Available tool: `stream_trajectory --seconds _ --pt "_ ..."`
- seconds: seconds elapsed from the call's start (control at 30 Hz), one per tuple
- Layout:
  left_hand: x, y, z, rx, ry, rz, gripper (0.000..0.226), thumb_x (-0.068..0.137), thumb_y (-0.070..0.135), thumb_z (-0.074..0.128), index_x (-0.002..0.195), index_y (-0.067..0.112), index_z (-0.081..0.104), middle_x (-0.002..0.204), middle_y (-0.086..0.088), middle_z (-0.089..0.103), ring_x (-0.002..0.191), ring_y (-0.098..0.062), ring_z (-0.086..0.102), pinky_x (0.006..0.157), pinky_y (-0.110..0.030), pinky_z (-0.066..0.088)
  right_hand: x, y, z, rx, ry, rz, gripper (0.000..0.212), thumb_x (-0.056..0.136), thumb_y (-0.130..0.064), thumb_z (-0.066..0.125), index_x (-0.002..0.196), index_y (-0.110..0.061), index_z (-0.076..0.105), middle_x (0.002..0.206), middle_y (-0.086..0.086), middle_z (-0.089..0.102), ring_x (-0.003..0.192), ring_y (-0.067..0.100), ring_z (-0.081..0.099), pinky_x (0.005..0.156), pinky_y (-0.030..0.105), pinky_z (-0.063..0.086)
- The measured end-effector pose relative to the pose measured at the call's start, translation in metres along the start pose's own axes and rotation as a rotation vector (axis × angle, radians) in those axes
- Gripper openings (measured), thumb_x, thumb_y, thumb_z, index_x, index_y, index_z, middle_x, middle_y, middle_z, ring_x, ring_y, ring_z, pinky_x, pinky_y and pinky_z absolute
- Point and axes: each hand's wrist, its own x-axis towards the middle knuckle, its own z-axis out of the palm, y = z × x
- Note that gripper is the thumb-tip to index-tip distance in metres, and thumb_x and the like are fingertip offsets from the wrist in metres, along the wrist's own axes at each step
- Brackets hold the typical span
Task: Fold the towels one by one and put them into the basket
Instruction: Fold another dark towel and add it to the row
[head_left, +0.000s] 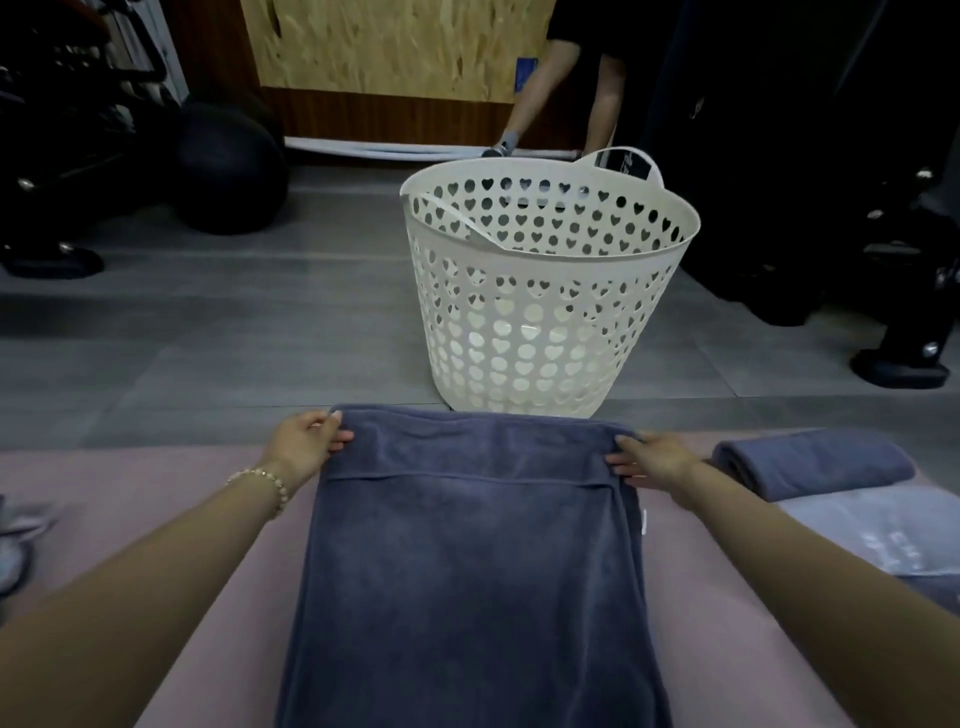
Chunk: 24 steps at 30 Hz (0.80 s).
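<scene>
My left hand (306, 441) and right hand (649, 460) have fingers clamped on the far corners of the blue towel (467, 571). I'm mid-fold. Next I'd draw that edge near, evenly, before the basket (545, 312).

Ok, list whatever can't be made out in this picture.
Head view only.
- Dark blue terry towel: near end cut off by the bottom edge.
- White plastic basket with heart-shaped holes: floor hidden by its own wall, contents unclear.
- Pale crinkled wrapping on the right: blurred, cut off by the right edge.
</scene>
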Motion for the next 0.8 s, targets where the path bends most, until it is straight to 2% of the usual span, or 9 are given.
stream_trajectory --seconds 0.07,0.17,0.23,0.3,0.37,0.43,0.63,0.73,0.8 --pt "-0.005 -0.016 0.009 0.058 -0.102 0.002 0.045 0.097 0.017 0.049 0.139 0.005 0.036 0.122 0.001 0.056 0.121 -0.013 0.049 0.096 -0.012 0.036 0.003 0.016 0.009 0.069 -0.027 0.007 0.033 0.099 -0.016 0.046 0.130 -0.006 0.048 0.098 0.010 0.060 0.083 0.021 0.053 0.071 0.029 0.045" --pt "-0.028 -0.053 0.018 0.205 -0.249 -0.046 0.076 0.095 0.026 0.052 0.151 0.010 0.003 0.155 -0.003 0.016 0.144 -0.019 0.015 0.115 -0.027 0.013 -0.003 0.062 0.010 -0.117 -0.093 0.041 0.051 0.096 -0.018 0.054 0.141 -0.006 0.036 0.132 0.018 0.050 0.107 0.025 0.051 0.092 0.034 0.042" --pt "-0.046 -0.090 0.015 0.282 -0.231 -0.066 0.076 0.092 0.026 0.057 0.149 0.005 0.011 0.155 -0.010 0.020 0.143 -0.024 0.021 0.116 -0.031 0.016 -0.012 0.100 0.006 -0.226 -0.145 0.068 0.048 0.092 -0.017 0.060 0.135 -0.006 0.042 0.134 0.016 0.047 0.114 0.025 0.050 0.095 0.032 0.040" --pt "-0.064 -0.126 0.004 0.412 -0.159 -0.091 0.066 0.087 0.037 0.063 0.136 -0.001 0.040 0.136 -0.021 0.046 0.129 -0.032 0.044 0.109 -0.039 0.034 -0.029 0.131 -0.002 -0.230 -0.132 0.092 0.035 0.088 -0.010 0.065 0.119 -0.007 0.050 0.124 0.015 0.051 0.100 0.022 0.053 0.081 0.023 0.044" --pt "-0.080 -0.169 -0.009 0.533 -0.165 -0.092 0.056 0.075 0.068 0.057 0.081 0.013 0.062 0.082 -0.008 0.062 0.080 -0.026 0.061 0.073 -0.034 0.050 -0.051 0.158 -0.010 -0.150 -0.091 0.120 0.030 0.083 0.003 0.066 0.109 -0.003 0.051 0.103 0.017 0.054 0.076 0.019 0.053 0.056 0.013 0.045" --pt "-0.101 -0.194 -0.018 0.532 -0.192 -0.096 0.059 0.063 0.074 0.058 0.055 0.017 0.045 0.057 0.007 0.047 0.055 -0.011 0.044 0.049 -0.023 0.035 -0.074 0.183 -0.015 -0.080 -0.065 0.165 0.030 0.081 0.009 0.066 0.106 0.003 0.052 0.083 0.013 0.052 0.062 0.017 0.048 0.040 0.010 0.040" --pt "-0.155 -0.196 -0.019 0.326 -0.351 -0.270 0.067 0.052 0.058 0.076 0.092 0.005 0.067 0.084 -0.002 0.074 0.080 -0.015 0.070 0.065 -0.022 0.053 -0.114 0.224 -0.016 0.009 -0.106 0.309 0.036 0.077 -0.004 0.075 0.108 0.005 0.059 0.079 0.012 0.061 0.064 0.020 0.057 0.052 0.021 0.050" --pt "-0.170 -0.182 -0.008 0.239 -0.423 -0.372 0.033 0.076 0.031 0.077 0.097 0.007 0.069 0.082 0.002 0.073 0.079 -0.014 0.069 0.065 -0.020 0.053 -0.127 0.224 -0.007 -0.013 -0.175 0.351 0.067 0.049 -0.023 0.093 0.103 0.003 0.064 0.083 0.011 0.071 0.073 0.023 0.065 0.063 0.027 0.053" --pt "-0.180 -0.173 -0.006 0.203 -0.493 -0.437 0.022 0.081 0.025 0.073 0.097 0.011 0.067 0.085 0.003 0.071 0.080 -0.011 0.067 0.060 -0.014 0.051 -0.133 0.226 0.002 -0.012 -0.224 0.364 0.056 0.052 -0.022 0.092 0.096 -0.001 0.065 0.078 0.005 0.072 0.070 0.018 0.068 0.055 0.020 0.052"
